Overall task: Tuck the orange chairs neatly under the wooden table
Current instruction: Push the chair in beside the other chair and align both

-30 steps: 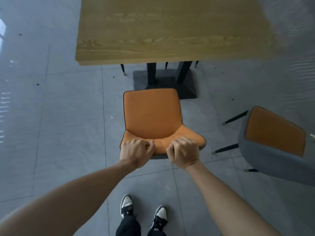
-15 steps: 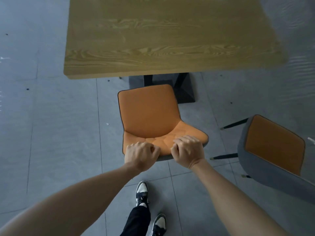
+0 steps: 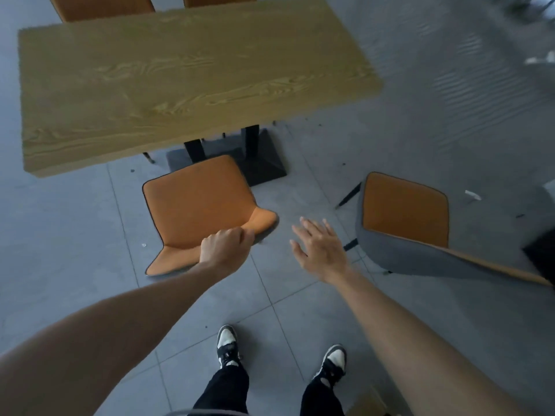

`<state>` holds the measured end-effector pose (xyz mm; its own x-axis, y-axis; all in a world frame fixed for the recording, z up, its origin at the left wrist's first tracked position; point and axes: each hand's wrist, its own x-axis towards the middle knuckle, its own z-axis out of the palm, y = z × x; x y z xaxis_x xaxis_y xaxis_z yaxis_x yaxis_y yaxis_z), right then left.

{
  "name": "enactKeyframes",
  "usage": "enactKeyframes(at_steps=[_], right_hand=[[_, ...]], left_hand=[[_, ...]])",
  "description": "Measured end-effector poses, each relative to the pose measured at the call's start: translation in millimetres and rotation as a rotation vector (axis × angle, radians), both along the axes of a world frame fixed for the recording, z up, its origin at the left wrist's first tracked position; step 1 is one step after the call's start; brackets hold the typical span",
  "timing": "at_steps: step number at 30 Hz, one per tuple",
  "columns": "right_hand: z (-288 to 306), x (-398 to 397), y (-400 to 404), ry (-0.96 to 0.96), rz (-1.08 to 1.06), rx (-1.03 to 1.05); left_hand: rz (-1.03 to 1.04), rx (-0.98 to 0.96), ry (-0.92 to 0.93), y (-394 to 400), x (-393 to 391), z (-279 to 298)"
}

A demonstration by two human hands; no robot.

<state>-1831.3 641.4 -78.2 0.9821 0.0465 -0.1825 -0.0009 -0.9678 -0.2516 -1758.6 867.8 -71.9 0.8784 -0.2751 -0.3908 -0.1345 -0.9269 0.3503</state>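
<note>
The wooden table (image 3: 180,85) fills the upper left of the head view. An orange chair (image 3: 198,202) stands just in front of its near edge, the seat's far edge close to the black table base. My left hand (image 3: 225,247) grips the top of this chair's backrest. My right hand (image 3: 318,247) hovers open, fingers spread, in the gap between this chair and a second orange chair (image 3: 402,211) with a grey shell, which stands further right, away from the table.
The black pedestal base (image 3: 264,163) of the table sits on the grey tiled floor behind the first chair. The backs of two more orange chairs (image 3: 102,7) show beyond the table's far edge. My feet (image 3: 228,343) stand behind the chairs.
My right hand has let go of the first chair's backrest and moved right, fingers spread. The left hand still holds the backrest. The view has shifted back and left, showing more of the table.
</note>
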Motion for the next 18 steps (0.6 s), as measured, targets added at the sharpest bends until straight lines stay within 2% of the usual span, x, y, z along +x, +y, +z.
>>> enactKeyframes(at_steps=[2, 5, 12, 18], right_hand=[[9.0, -15.4, -43.4, -0.001, -0.071, -0.014], [22.1, -39.6, -114.9, -0.02, -0.123, -0.051], [42.9, -111.7, -275.5, -0.096, -0.27, -0.107], [39.6, -171.4, -381.1, -0.011, -0.427, -0.158]], left_hand=[[-0.026, -0.036, -0.004, -47.4, -10.2, 7.6], [-0.09, 0.009, 0.025, -115.1, -28.7, 15.7], [-0.231, -0.073, 0.041, -287.7, -100.7, 46.8], [-0.338, -0.115, 0.067, -403.1, -140.8, 49.3]])
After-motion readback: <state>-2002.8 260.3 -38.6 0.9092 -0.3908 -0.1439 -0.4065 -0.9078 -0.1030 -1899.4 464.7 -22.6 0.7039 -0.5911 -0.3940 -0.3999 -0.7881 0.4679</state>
